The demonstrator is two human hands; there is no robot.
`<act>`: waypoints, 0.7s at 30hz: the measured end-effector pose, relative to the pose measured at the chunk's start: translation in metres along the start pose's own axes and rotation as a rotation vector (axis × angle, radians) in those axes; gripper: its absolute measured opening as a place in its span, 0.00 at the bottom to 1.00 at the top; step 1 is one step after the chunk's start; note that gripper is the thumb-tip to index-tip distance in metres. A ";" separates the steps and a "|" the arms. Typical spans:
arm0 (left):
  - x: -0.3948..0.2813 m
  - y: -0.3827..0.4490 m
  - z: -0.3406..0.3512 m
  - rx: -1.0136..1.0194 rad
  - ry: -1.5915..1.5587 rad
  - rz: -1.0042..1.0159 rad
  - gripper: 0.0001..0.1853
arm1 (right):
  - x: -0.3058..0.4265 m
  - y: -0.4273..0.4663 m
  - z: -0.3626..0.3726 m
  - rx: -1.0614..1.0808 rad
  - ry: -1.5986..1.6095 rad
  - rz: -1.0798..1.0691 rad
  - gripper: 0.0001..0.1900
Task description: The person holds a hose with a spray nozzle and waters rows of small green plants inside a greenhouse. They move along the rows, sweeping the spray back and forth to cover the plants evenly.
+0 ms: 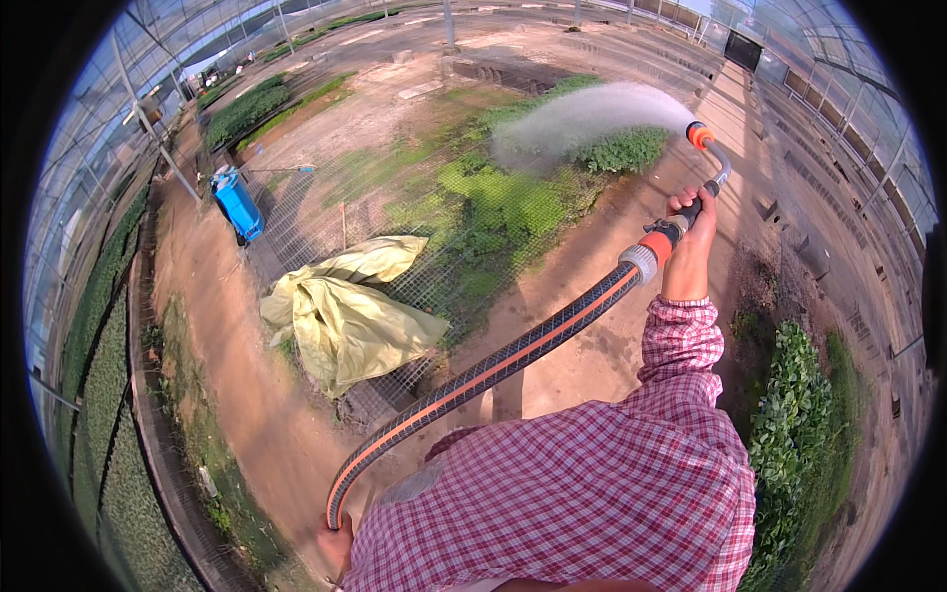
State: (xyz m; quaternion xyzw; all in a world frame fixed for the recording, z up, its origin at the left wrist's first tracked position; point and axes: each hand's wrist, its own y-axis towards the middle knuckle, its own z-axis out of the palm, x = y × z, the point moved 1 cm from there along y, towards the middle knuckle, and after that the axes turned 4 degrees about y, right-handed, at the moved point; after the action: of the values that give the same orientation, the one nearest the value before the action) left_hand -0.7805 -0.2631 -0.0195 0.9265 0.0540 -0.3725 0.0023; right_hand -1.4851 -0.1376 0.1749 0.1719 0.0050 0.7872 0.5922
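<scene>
My right hand (694, 222) is wrapped around the dark handle of a watering wand (719, 166), out at arm's length to the upper right. A wide spray of water (592, 115) leaves its orange-rimmed spray head (698, 135) toward the left and falls over leafy green plants (625, 149). From the wand's orange-and-grey hose connector (648, 253), a black hose with an orange stripe (488, 376) curves down to the lower left. My left hand (337, 544) grips that hose low beside my body; its fingers are partly hidden.
A mesh bench (296, 235) carries a crumpled yellowish woven sack (355, 318). Beyond it stands a blue tank sprayer (238, 203). Dirt paths (214, 348) run along both sides. Leafy plants (792, 414) grow at the right, seedling beds (122, 414) at the left. A metal post (448, 26) rises farther back.
</scene>
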 end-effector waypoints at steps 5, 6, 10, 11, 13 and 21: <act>-0.041 -0.013 0.004 -0.040 0.188 0.066 0.12 | 0.015 0.054 0.009 0.215 -0.381 -0.234 0.12; -0.045 -0.015 0.003 -0.023 0.180 0.048 0.12 | 0.015 0.057 0.008 0.276 -0.405 -0.234 0.11; -0.030 -0.024 -0.013 -0.068 0.215 0.013 0.12 | 0.001 0.074 -0.015 0.287 -0.473 -0.150 0.07; -0.024 -0.029 -0.018 -0.086 0.202 -0.017 0.12 | -0.012 0.075 -0.025 0.318 -0.515 -0.125 0.06; -0.013 -0.042 -0.032 -0.127 0.209 -0.061 0.11 | -0.042 0.077 -0.049 0.382 -0.588 -0.059 0.08; 0.047 -0.103 -0.109 -0.283 0.134 -0.369 0.11 | -0.180 -0.030 -0.026 0.128 -0.361 0.375 0.09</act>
State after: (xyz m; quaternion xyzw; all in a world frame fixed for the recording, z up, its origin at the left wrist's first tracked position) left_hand -0.6818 -0.1512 0.0301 0.9141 0.2740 -0.2929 0.0602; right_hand -1.4217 -0.2921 0.0966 0.3445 -0.0827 0.8379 0.4151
